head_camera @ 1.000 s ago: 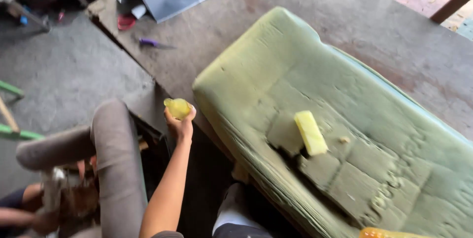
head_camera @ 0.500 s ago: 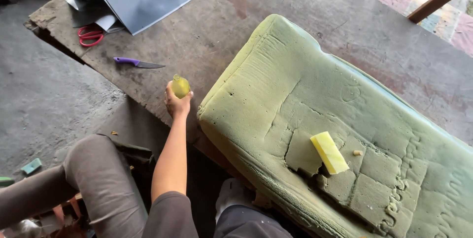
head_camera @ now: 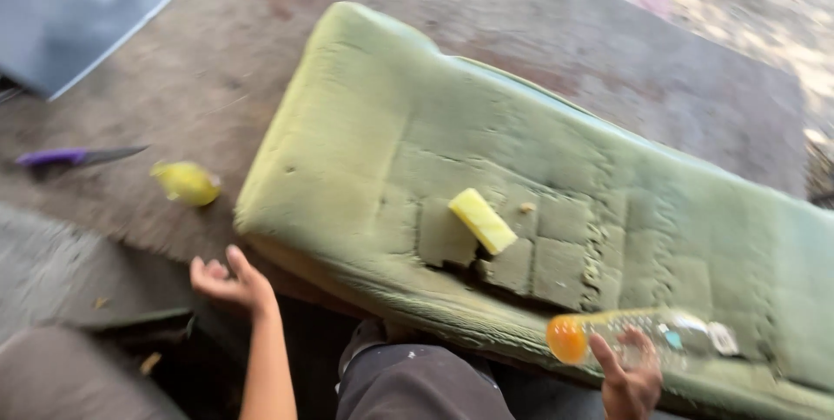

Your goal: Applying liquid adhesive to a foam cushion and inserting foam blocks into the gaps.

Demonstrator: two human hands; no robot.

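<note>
- You have one green foam cushion lying across the worn wooden platform, and one yellow foam block resting on its cut, gridded patch.
- One small yellow-green lump lies on the platform just left of the cushion's near corner, apart from your fingers.
- One knife with a purple handle lies further left on the same boards, and one grey sheet fills the top left corner.
- One clear plastic bottle with an orange cap sits at the cushion's near edge.
- The whole view is smeared by motion, so the lump's exact shape and the bottle's label cannot be made out.
- The grey sheet, the cushion's right end and both your forearms are cut off by the frame edges; your dark-clad knee hides the cushion's underside.
- Your left hand is spread open, palm up, fingers loosely apart, holding nothing; the yellow-green lump is the nearest thing, a little above and to the left of it.
- Your right hand reaches up from below with fingers curled at the bottle; blur hides whether it truly grips it, so you cannot tell.
</note>
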